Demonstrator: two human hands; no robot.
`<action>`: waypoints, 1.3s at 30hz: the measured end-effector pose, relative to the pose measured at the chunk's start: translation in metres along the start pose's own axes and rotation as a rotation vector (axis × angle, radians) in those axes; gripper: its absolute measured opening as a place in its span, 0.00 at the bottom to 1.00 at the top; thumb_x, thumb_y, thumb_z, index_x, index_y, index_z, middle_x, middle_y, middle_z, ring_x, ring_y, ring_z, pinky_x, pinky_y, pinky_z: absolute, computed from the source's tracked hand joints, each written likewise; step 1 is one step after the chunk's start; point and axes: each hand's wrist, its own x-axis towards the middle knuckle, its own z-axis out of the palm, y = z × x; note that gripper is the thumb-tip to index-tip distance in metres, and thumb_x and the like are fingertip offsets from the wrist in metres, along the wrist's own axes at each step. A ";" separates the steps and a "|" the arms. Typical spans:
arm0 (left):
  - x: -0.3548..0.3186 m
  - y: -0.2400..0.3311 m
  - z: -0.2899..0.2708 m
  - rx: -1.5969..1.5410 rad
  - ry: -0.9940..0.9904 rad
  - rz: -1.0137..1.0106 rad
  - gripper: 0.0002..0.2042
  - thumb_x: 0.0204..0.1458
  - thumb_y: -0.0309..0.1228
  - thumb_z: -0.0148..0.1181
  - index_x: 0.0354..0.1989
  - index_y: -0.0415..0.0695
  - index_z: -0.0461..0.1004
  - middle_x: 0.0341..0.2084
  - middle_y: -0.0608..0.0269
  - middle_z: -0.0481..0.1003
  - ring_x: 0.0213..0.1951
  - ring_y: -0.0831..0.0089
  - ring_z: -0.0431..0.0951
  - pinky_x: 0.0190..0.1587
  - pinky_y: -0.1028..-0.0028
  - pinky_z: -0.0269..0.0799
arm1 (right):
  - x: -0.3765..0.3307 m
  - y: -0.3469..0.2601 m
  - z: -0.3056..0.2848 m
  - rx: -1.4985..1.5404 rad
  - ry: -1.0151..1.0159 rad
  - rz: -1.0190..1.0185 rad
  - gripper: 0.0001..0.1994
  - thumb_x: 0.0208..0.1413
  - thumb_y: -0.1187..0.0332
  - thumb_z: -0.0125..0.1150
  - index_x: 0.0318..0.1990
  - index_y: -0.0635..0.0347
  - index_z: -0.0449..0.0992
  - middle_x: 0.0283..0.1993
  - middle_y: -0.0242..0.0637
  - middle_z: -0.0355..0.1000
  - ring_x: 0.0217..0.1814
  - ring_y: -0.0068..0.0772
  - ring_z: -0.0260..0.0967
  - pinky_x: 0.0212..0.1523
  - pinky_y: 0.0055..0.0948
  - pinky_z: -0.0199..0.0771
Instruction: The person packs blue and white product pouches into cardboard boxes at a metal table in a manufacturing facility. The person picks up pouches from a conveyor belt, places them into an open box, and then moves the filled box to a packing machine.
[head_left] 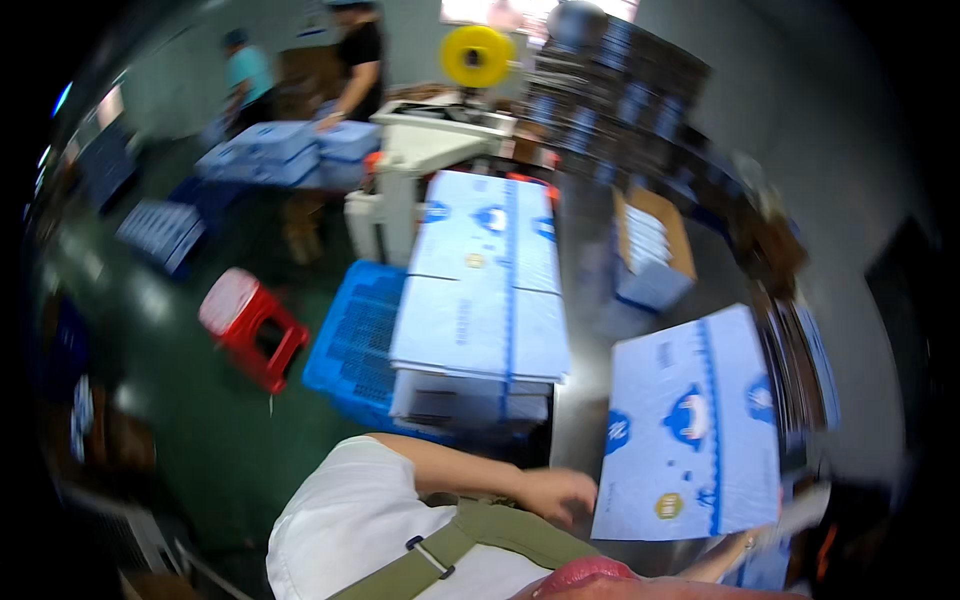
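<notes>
A flattened white carton [655,430] with blue cartoon prints and a yellow-brown badge is tilted up in front of me on the right. At its lower right edge is my right hand [745,541], mostly hidden behind the board and apparently gripping it. My left hand [560,492] is beside the carton's lower left edge, slightly blurred, its fingers loosely apart and nothing visible in them. Ahead of it lies a tall stack of similar flattened cartons [480,320], just left of the metal table [585,350].
An opened box [655,250] with white packs inside stands on the table. Upright folded boards [800,360] are at the right. Left are a blue plastic crate [350,330], a red stool [255,325] and a machine with a yellow reel [477,56]. Two people work farther back by packed boxes [270,150].
</notes>
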 end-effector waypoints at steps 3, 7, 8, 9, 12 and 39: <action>0.028 -0.019 -0.053 0.322 0.497 -0.174 0.34 0.40 0.33 0.63 0.59 0.42 0.59 0.61 0.47 0.55 0.63 0.52 0.54 0.63 0.60 0.52 | -0.050 0.020 -0.034 -0.745 -0.446 -0.182 0.13 0.46 0.66 0.50 0.17 0.64 0.72 0.22 0.48 0.71 0.29 0.52 0.67 0.37 0.43 0.66; 0.124 -0.027 -0.132 0.793 0.332 -0.093 0.54 0.28 0.45 0.73 0.65 0.39 0.47 0.65 0.43 0.44 0.67 0.49 0.44 0.65 0.54 0.44 | -0.145 0.120 -0.047 -1.028 -0.907 -0.032 0.18 0.46 0.58 0.52 0.18 0.64 0.78 0.24 0.50 0.73 0.32 0.53 0.71 0.43 0.46 0.68; 0.139 -0.021 -0.138 0.813 0.070 -0.228 0.55 0.29 0.47 0.73 0.65 0.39 0.45 0.66 0.44 0.42 0.68 0.51 0.39 0.65 0.52 0.41 | -0.165 0.138 -0.050 -1.188 -1.079 0.006 0.19 0.49 0.56 0.50 0.24 0.64 0.79 0.31 0.50 0.75 0.38 0.52 0.72 0.45 0.42 0.69; 0.152 -0.011 -0.137 0.792 -0.172 -0.284 0.55 0.29 0.47 0.73 0.66 0.39 0.45 0.66 0.45 0.43 0.68 0.54 0.37 0.65 0.50 0.39 | -0.168 0.131 -0.049 -1.216 -1.187 0.105 0.21 0.49 0.54 0.49 0.29 0.64 0.80 0.37 0.49 0.75 0.41 0.51 0.72 0.47 0.41 0.69; 0.182 0.019 -0.104 0.804 -0.712 -0.229 0.54 0.30 0.48 0.72 0.65 0.38 0.48 0.66 0.49 0.46 0.68 0.58 0.40 0.65 0.51 0.40 | -0.177 0.124 -0.058 -1.187 -1.025 0.171 0.17 0.48 0.56 0.51 0.27 0.61 0.80 0.33 0.48 0.76 0.39 0.50 0.73 0.45 0.41 0.71; 0.145 -0.087 0.163 -0.627 0.019 -0.425 0.34 0.53 0.35 0.57 0.65 0.40 0.46 0.54 0.57 0.64 0.56 0.68 0.63 0.57 0.67 0.60 | -0.301 0.122 -0.137 -0.419 0.277 0.009 0.34 0.57 0.47 0.42 0.64 0.64 0.54 0.70 0.52 0.44 0.72 0.50 0.38 0.69 0.42 0.36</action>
